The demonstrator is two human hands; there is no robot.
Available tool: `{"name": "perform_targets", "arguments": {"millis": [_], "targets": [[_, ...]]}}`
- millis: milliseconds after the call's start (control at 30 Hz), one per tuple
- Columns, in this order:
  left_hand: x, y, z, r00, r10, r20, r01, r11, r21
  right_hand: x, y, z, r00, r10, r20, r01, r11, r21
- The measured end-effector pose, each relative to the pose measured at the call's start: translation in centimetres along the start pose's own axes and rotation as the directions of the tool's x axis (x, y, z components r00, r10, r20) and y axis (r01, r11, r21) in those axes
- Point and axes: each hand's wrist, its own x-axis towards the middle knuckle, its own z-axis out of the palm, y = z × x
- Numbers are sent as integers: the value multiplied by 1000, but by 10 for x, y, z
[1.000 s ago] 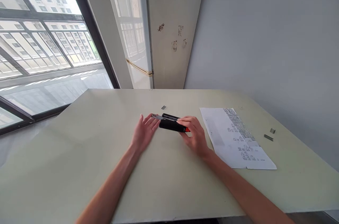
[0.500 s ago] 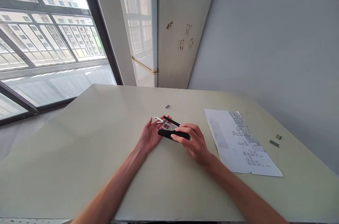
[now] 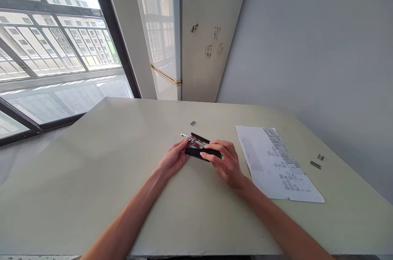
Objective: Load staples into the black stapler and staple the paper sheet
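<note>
A black stapler (image 3: 196, 153) is spread apart above the table, its metal staple rail showing between the two black parts. My right hand (image 3: 226, 161) grips its hinge end, thumb on the near black part and fingers over the top. Around the front end is my left hand (image 3: 174, 159), its thumb pressed on the metal rail and its other fingers behind and under the stapler, partly hidden. A small strip of staples (image 3: 193, 123) lies on the table just beyond the stapler.
Right of my hands lies a printed sheet of paper (image 3: 260, 161) on the pale table (image 3: 92, 178). Farther right are two more staple strips, a longer one (image 3: 315, 165) and a shorter one (image 3: 320, 157). A fridge (image 3: 208, 71) and a wall stand behind the table.
My left hand has closed from an open palm under the stapler, its thumb coming onto the metal rail. My right hand keeps its grip. The view has shifted slightly.
</note>
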Motion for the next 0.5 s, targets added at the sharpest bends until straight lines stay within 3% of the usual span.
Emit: {"name": "perform_targets", "arguments": {"millis": [200, 367, 500], "targets": [[0, 3, 2, 996, 29, -81, -23, 997, 73, -4, 5, -2, 998, 58, -12, -58, 998, -16], [4, 9, -4, 976, 120, -183, -91, 983, 163, -6, 9, -3, 987, 150, -55, -150, 989, -5], [0, 7, -5, 939, 262, -223, -175, 922, 346, -8, 11, -2, 983, 175, -57, -174, 985, 19]]}}
